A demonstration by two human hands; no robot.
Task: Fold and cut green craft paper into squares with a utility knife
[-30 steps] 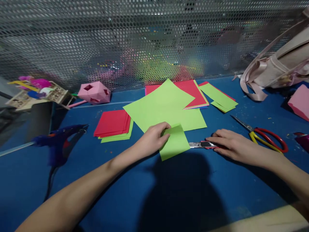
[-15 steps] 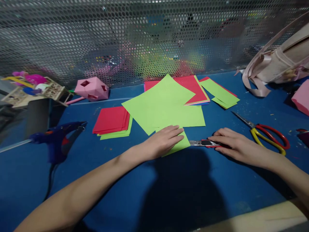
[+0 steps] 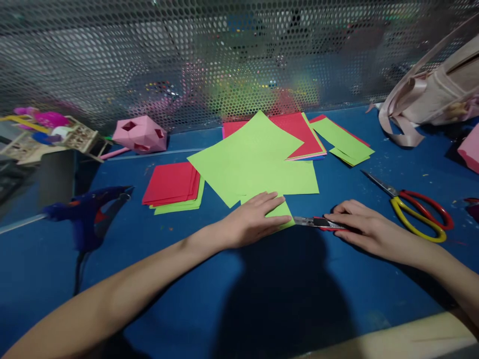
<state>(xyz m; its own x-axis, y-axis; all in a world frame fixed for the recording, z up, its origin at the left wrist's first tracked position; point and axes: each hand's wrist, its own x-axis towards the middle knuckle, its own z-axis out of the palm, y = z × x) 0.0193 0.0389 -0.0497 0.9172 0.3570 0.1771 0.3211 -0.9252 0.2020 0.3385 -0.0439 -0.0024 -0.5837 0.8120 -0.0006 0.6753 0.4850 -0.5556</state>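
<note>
In the head view, the left hand (image 3: 258, 219) lies palm down on the small green paper (image 3: 281, 209), its visible fingers slightly apart, pressing from above rather than pinching. The paper lies on the blue table (image 3: 179, 309), just in front of the large green sheets (image 3: 247, 159). The right hand (image 3: 359, 222) has its fingers clamped on the handle of the utility knife (image 3: 325, 223), whose blade points at the paper's right-hand corner, near a left fingertip. Handling this pair well seems to call for firm, even pressure from the left hand so the paper cannot skid, fingertips drawn back from the blade's line, and the knife kept low and steady, with little blade exposed. The blade could nick that nearest finger if it slips. Most of the small green paper is hidden beneath the left hand, and so is the left thumb; whether there is one layer or several cannot be told. Whether the blade tip touches the paper, slides under it or stops just short is also unclear. The right fingers cover the knife's rear end. At the right, the pale bag (image 3: 437, 94) and a pink paper piece (image 3: 470, 149) are cut off by the frame.
</note>
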